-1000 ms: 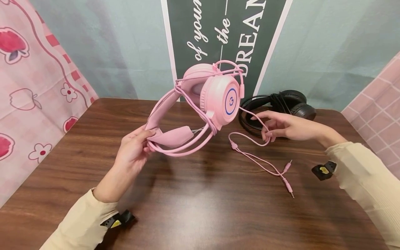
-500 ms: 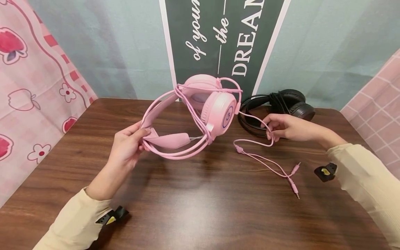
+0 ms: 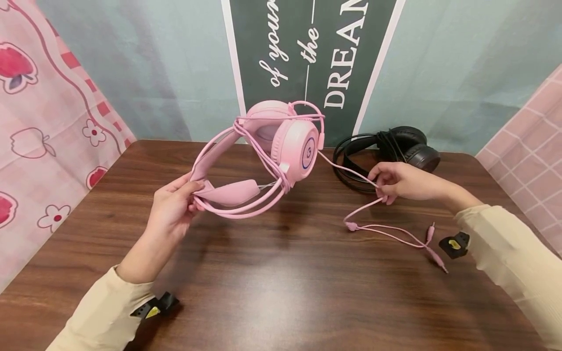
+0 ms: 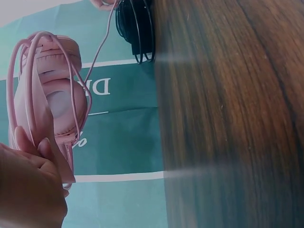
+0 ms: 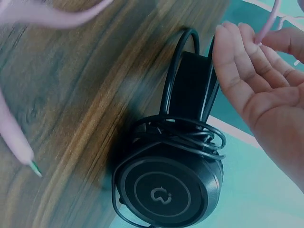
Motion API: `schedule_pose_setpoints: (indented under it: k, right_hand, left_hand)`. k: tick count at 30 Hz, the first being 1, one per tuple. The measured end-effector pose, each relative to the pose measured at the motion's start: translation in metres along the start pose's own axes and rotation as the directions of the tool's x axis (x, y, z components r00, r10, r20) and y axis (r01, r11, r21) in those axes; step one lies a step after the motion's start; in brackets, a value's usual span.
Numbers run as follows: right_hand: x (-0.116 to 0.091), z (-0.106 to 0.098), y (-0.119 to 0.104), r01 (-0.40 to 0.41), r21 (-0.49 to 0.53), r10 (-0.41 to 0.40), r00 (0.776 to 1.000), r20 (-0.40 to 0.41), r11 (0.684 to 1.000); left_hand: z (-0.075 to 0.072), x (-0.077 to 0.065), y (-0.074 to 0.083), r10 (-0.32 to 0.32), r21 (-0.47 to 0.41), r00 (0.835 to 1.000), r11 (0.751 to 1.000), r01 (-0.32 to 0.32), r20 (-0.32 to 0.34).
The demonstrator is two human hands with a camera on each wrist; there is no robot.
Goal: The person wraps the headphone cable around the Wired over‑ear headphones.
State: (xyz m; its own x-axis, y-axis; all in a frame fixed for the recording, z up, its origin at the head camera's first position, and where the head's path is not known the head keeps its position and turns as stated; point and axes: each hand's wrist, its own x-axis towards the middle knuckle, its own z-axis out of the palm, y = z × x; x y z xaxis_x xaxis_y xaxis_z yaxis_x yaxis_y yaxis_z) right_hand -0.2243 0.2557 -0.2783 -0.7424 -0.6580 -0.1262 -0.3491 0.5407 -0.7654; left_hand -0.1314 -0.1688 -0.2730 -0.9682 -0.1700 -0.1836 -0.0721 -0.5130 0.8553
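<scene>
My left hand (image 3: 173, 204) grips the headband of a pink headset (image 3: 298, 148), holding it above the table with the earcups toward the wall. Pink cable is wound round the headset's frame. From the near earcup a free length of cable (image 3: 347, 168) runs to my right hand (image 3: 404, 183), which pinches it between thumb and fingers. Below that pinch the cable bends to a splitter (image 3: 351, 226) and two branches, each with a plug (image 3: 438, 260). In the right wrist view one plug (image 5: 16, 137) hangs at left, and the right hand (image 5: 266, 90) is beside a black headset (image 5: 166, 190).
The black headset (image 3: 421, 153), its cord wrapped round it, lies at the back right of the brown wooden table (image 3: 281, 292), just behind my right hand. A green lettered banner (image 3: 307, 53) hangs on the wall behind. Patterned pink cloth (image 3: 44, 146) borders the left side.
The pink headset has moved left and down with my left hand. The cable between earcup and right hand is straighter. My right hand shifted slightly right; the plug ends swung right.
</scene>
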Motion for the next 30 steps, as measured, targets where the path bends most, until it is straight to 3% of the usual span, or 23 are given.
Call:
schedule_pose_setpoints:
  k: [6,11,19,23,26,30]
  right_hand:
    - [0.0,0.002,-0.004,-0.07,-0.044,0.068,0.997,-0.041,0.997]
    - [0.0,0.0,-0.015,-0.143,-0.118,0.141,0.99,-0.029,0.983]
    - [0.0,-0.007,-0.028,-0.277,-0.13,0.274,0.961,-0.041,0.952]
    - [-0.001,-0.01,-0.029,-0.324,0.062,0.328,0.942,-0.069,0.944]
    - [-0.003,-0.014,-0.028,-0.302,0.252,0.333,0.938,-0.091,0.919]
    - [-0.006,-0.019,-0.03,-0.258,0.379,0.324,0.939,-0.12,0.889]
  left_hand:
    - [-0.001,0.0,-0.001,-0.004,0.005,1.0,1.0,0.004,-0.012]
    - [-0.001,0.0,-0.001,-0.006,-0.002,1.0,1.0,0.006,-0.01]
    - [0.0,0.0,-0.002,-0.011,-0.008,1.0,1.0,0.01,-0.008]
    - [-0.001,0.0,-0.002,-0.007,-0.001,1.0,1.0,0.007,-0.006]
    - [-0.002,0.001,-0.002,0.004,0.0,1.0,1.0,-0.004,-0.005]
    - [-0.002,0.001,-0.002,0.014,-0.005,1.0,1.0,-0.014,0.0]
